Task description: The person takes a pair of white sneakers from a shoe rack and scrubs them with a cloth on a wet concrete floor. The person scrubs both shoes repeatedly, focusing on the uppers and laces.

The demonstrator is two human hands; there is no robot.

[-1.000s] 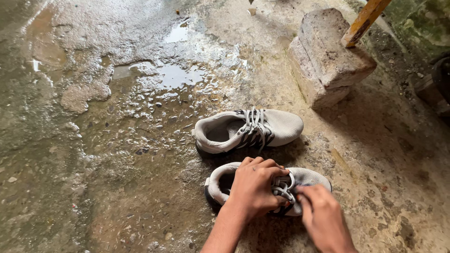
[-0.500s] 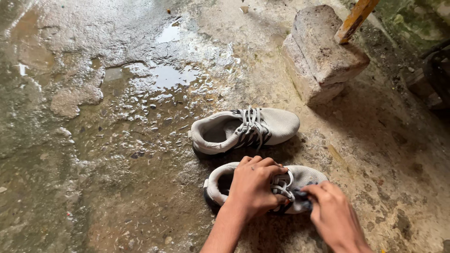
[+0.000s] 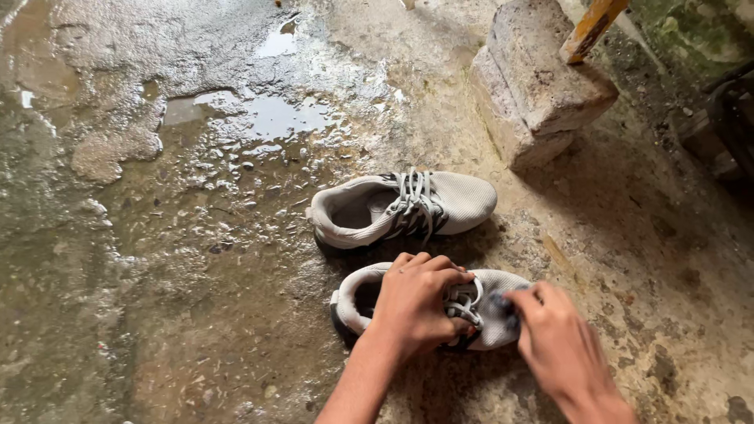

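Observation:
Two pale grey sneakers with dark stripes lie side by side on wet concrete, toes to the right. My left hand (image 3: 416,302) clamps over the middle of the near sneaker (image 3: 357,294), covering its tongue and part of the laces. My right hand (image 3: 554,338) is at that shoe's toe side, fingertips pinching a small dark bit at the laces (image 3: 465,302); what it is stays too blurred to tell. The far sneaker (image 3: 400,206) lies untouched just beyond, its laces loosely crossed.
A puddle (image 3: 267,118) spreads over the rough floor at the upper left. Stacked stone blocks (image 3: 534,82) stand behind the shoes, with a yellow wooden stick (image 3: 591,27) resting on them. Dark objects sit at the right edge (image 3: 734,110).
My right hand has shifted slightly right and up along the near shoe's laces. The left hand keeps its hold. The view has tilted a little downward.

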